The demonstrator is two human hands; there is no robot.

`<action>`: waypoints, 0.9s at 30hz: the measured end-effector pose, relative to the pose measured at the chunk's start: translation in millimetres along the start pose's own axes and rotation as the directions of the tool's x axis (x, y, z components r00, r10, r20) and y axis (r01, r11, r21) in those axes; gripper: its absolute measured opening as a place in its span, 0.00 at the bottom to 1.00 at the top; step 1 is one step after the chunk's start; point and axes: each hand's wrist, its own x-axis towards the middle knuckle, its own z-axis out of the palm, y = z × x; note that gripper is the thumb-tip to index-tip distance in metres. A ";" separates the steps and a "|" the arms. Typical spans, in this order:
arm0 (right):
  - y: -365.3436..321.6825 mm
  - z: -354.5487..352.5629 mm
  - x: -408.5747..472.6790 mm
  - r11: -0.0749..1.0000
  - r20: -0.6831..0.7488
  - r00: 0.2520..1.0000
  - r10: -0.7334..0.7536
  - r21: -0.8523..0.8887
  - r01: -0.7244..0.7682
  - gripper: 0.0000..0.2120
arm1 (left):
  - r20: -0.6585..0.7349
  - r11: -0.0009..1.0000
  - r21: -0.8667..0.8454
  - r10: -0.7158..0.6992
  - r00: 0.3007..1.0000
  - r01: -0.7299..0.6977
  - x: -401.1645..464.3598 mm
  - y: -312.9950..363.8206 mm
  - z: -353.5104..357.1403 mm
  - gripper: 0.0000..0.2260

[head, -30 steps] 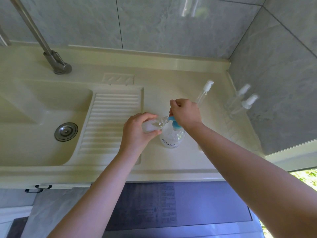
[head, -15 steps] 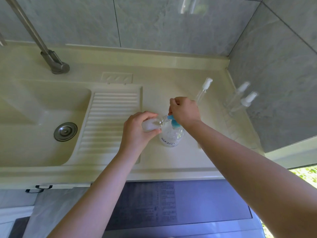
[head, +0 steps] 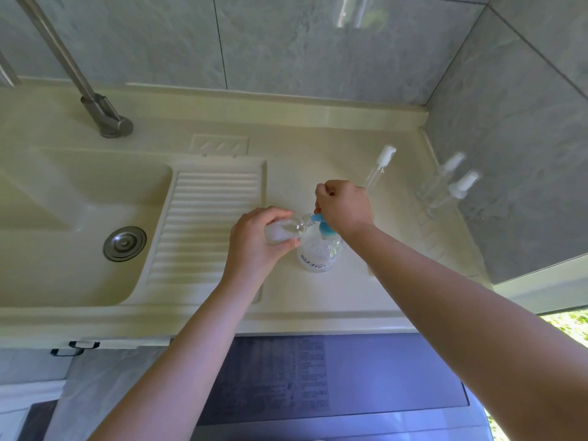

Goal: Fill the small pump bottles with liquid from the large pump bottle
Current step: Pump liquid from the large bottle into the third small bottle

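The person leans over the cream-coloured table (head: 350,300) beside the sink (head: 63,249). Their left hand (head: 254,243) is wrapped round a small clear bottle (head: 286,229), fingers curled about its body, and holds it tipped on its side with the open threaded neck meeting the blue spout of the large pump bottle (head: 319,253). That large bottle stands upright on the table, just right of the ribbed draining board (head: 203,224), with dark lettering low on its clear body. The right hand (head: 343,208) sits on top of its blue pump head, fingers folded down over it; how tightly they grip it I cannot tell. Behind that hand a slim clear bottle with a white pump top (head: 380,167) stands on the table, and two more small pump bottles (head: 451,183) stand near the grey tiled side wall, well apart from the hands. A metal tap (head: 105,116) rises at the back left.
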 end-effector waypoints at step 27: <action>-0.2 2.6 1.4 0.999 -0.007 1.000 -0.023 -0.029 0.022 0.16 | 0.003 1.000 0.013 -0.021 1.000 0.020 3.8 -2.3 3.1 0.18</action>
